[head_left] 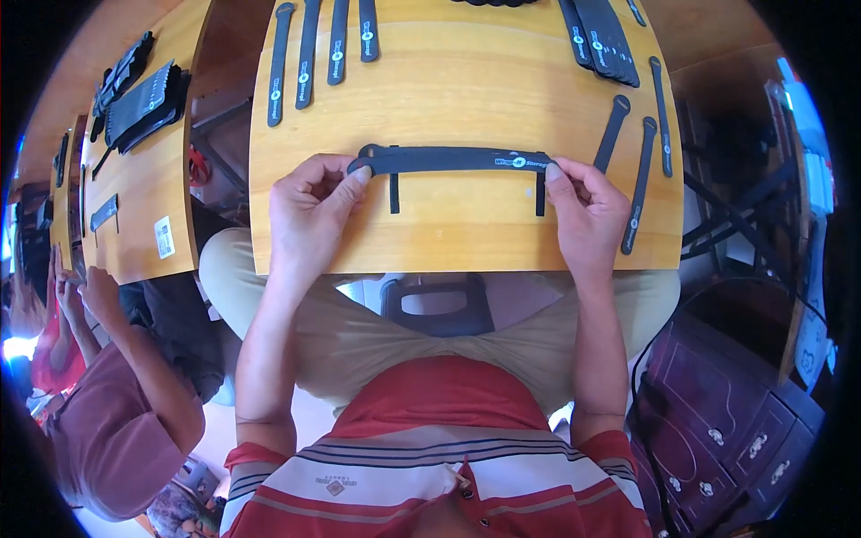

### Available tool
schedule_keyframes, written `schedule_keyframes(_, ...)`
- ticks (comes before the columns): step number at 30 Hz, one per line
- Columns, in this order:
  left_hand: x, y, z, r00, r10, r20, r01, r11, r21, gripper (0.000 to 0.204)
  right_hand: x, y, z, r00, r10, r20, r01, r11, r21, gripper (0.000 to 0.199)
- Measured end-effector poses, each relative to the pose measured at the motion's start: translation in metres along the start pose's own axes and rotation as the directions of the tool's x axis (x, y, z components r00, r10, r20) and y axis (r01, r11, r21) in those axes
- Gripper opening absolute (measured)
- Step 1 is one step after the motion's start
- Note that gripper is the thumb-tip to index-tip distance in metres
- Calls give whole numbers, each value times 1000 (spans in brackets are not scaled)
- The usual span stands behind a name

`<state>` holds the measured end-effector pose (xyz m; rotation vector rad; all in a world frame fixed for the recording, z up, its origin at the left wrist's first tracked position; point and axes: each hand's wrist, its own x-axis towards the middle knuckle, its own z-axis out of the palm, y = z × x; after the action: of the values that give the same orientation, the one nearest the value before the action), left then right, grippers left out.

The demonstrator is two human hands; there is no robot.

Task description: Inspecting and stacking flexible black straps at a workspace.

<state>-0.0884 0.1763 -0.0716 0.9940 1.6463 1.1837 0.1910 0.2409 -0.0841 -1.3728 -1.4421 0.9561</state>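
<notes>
A dark hook-and-loop strap (439,160) with a small printed mark stretches sideways just over the near half of the wooden table (448,235). My left hand (314,202) pinches its left end between thumb and fingers, and my right hand (588,204) pinches the right end. Close behind the left end shows a rounded strap tip with a hole. Two thin black strips stick out toward me below the strap, a left strip (394,194) and a right strip (540,195). Whether they are joined to the strap is hidden.
Several loose straps lie at the far left, including one strap (281,67). Beside my right hand lie more, such as a long strap (639,184). A strap stack (603,45) sits far right. Leftward, a person (126,403) works by another table (143,202); a purple cabinet (717,403) stands right.
</notes>
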Motion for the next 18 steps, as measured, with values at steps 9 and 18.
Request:
schedule_keyframes(9,5,-2,2,1000,-18,17,17,999,30,14,3,-3,-3,998,52,24,-51,998,-30,12)
schedule_keyframes(18,5,1,4,998,-67,-5,67,998,17,16,4,-2,-1,1000,-10,28,13,996,-89,12)
